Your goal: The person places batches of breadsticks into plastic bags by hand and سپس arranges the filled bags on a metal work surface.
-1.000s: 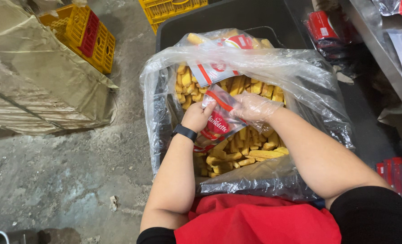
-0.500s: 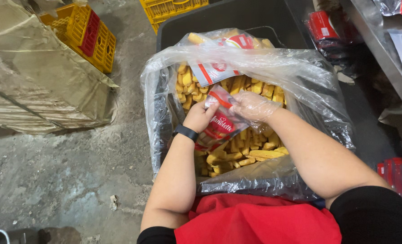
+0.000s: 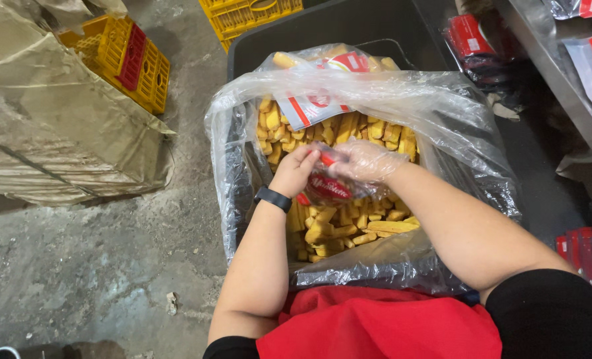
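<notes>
Two hands work over a big clear bag [image 3: 442,119] full of yellow sticks [image 3: 349,229]. The left hand [image 3: 297,170] and the gloved right hand [image 3: 365,161] are close together, both pinching one small red-and-clear packet [image 3: 329,187] — it sits just under them. One filled packet [image 3: 322,100] lies past the hands — lots of loose sticks are left below.

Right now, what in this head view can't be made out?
- Small clear packet: contents hidden by its red label and both hands.
- Left hand: fingertips tucked behind the packet.
- Right hand: grip blurred by its thin plastic glove.
- Big clear bag of yellow sticks: depth hidden by the pile.
- Yellow crate: partly covered by brown paper.
</notes>
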